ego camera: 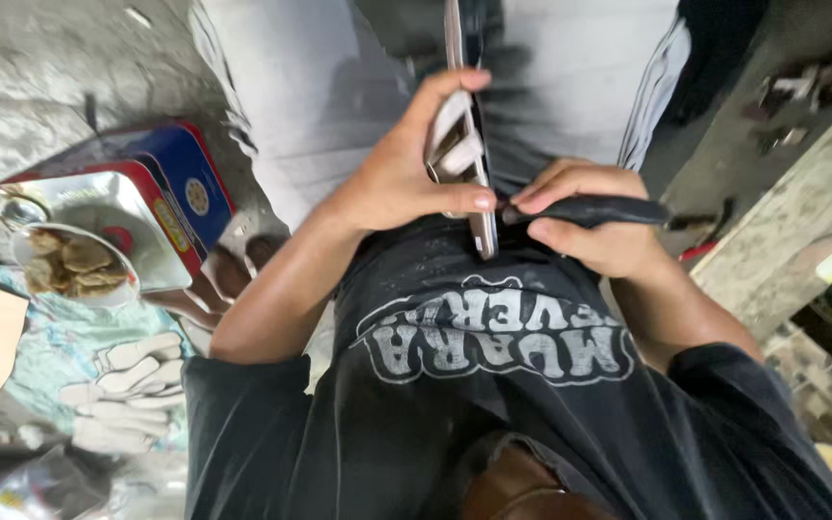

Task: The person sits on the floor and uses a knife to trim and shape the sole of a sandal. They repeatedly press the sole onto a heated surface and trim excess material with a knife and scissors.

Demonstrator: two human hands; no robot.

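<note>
**A thin blade in one hand, a dark-handled tool in the other**

The thing I am working on is a long, thin, flat strip (pixel 479 173), pale and metallic along its edge, running almost straight up and down the middle of the frame from the top edge to just above my shirt. Seen edge-on, it looks narrow; I cannot tell what its faces look like. Pale tape or wrapping covers part of it where my fingers sit.

My left hand (pixel 406 169), left of centre, is closed around the strip: the fingers curl over from the upper side, and the thumb presses across below them, its tip touching the strip's lower part. The grip is tight, with no gap showing.

My right hand (pixel 594 221), right of centre, is wrapped shut around a dark-handled tool (pixel 594 210) that lies nearly level. The handle sticks out past my hand toward the right of the frame, and its near end meets the strip just beside my left thumb. What the tool's working end looks like is hidden between the two hands.

Below both hands is my black shirt (pixel 493 385) with pale lettering. At the left of the frame stands a blue and red tin (pixel 180 183), with a bowl of brownish food (pixel 69 265) just beside it and pale work gloves (pixel 132 390) lower down on a patterned cloth.
</note>
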